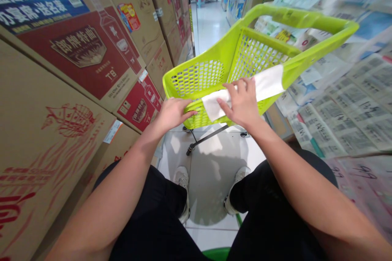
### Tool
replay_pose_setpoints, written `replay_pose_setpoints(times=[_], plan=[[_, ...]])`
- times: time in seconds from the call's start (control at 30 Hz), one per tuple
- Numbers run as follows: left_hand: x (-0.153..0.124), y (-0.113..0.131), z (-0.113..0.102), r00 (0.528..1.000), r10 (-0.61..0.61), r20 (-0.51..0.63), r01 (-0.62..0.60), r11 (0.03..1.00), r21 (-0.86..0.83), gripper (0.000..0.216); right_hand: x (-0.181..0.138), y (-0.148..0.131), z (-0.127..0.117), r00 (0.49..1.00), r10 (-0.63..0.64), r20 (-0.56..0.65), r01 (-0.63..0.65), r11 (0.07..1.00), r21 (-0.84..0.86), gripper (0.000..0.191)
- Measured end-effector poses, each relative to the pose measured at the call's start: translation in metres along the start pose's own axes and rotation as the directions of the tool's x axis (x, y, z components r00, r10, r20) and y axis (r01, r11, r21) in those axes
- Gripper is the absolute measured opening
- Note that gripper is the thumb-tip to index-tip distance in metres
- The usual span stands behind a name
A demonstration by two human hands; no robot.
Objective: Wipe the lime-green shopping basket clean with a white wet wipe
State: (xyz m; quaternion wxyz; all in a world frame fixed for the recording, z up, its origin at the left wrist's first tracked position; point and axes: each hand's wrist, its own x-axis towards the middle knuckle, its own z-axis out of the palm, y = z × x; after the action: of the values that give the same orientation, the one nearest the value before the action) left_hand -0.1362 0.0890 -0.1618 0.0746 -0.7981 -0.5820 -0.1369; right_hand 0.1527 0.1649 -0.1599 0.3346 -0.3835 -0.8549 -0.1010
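A lime-green plastic shopping cart (211,55) stands in front of me in a narrow aisle. My left hand (173,112) grips the near rim of the cart's basket, fingers curled over the edge. My right hand (241,102) presses a white cloth (266,83) against the same rim, fingers bent on the cloth. The cloth stretches rightward along the cart's side rail. My legs in black trousers and my white shoes show below on the tiled floor.
Stacked cardboard cartons (76,49) with red and blue labels wall the left side. Shelves of paper goods (346,98) line the right. The tiled aisle (210,24) runs ahead past the cart. A green seat edge (219,253) shows beneath me.
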Motion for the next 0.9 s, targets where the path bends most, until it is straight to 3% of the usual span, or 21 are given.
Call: replay_pose_setpoints(times=[0.1, 0.2, 0.37, 0.43, 0.53, 0.67, 0.73, 0.8, 0.9], plan=[[0.000, 0.000, -0.004, 1.000, -0.013, 0.009, 0.013, 1.000, -0.007, 0.027, -0.006, -0.025, 0.002, 0.991, -0.125, 0.050, 0.121, 0.990, 0.070, 0.072], [-0.002, -0.003, -0.007, 0.999, -0.010, 0.038, 0.010, 1.000, -0.007, 0.028, -0.001, -0.013, -0.003, 0.985, -0.151, 0.084, 0.145, 0.986, 0.077, 0.069], [-0.003, -0.007, -0.006, 1.000, -0.001, 0.030, 0.001, 1.000, 0.002, 0.041, 0.015, 0.048, -0.015, 0.996, 0.080, -0.028, -0.081, 0.996, -0.021, 0.064], [-0.003, -0.006, -0.004, 1.000, -0.005, 0.012, 0.004, 1.000, 0.009, 0.042, 0.015, 0.056, -0.015, 0.990, 0.122, -0.064, -0.124, 0.992, -0.033, 0.063], [-0.002, -0.003, -0.002, 1.000, -0.007, -0.005, 0.007, 1.000, 0.002, 0.037, 0.008, 0.032, -0.007, 0.996, 0.074, -0.053, -0.074, 0.997, -0.008, 0.066], [-0.001, 0.002, -0.003, 1.000, -0.001, -0.025, 0.001, 1.000, -0.024, 0.029, -0.007, -0.031, 0.006, 0.990, -0.121, 0.070, 0.114, 0.989, 0.092, 0.079], [-0.001, 0.002, -0.005, 1.000, 0.009, -0.029, -0.011, 0.999, -0.044, 0.028, -0.009, -0.049, 0.008, 0.976, -0.188, 0.108, 0.175, 0.977, 0.122, 0.082], [-0.002, 0.000, -0.007, 1.000, 0.015, -0.015, -0.016, 0.999, -0.051, 0.029, -0.007, -0.048, 0.005, 0.969, -0.220, 0.114, 0.203, 0.969, 0.138, 0.076], [-0.003, -0.004, -0.008, 1.000, -0.002, 0.019, 0.003, 1.000, -0.027, 0.032, 0.002, -0.015, -0.004, 0.985, -0.148, 0.086, 0.138, 0.983, 0.120, 0.063]])
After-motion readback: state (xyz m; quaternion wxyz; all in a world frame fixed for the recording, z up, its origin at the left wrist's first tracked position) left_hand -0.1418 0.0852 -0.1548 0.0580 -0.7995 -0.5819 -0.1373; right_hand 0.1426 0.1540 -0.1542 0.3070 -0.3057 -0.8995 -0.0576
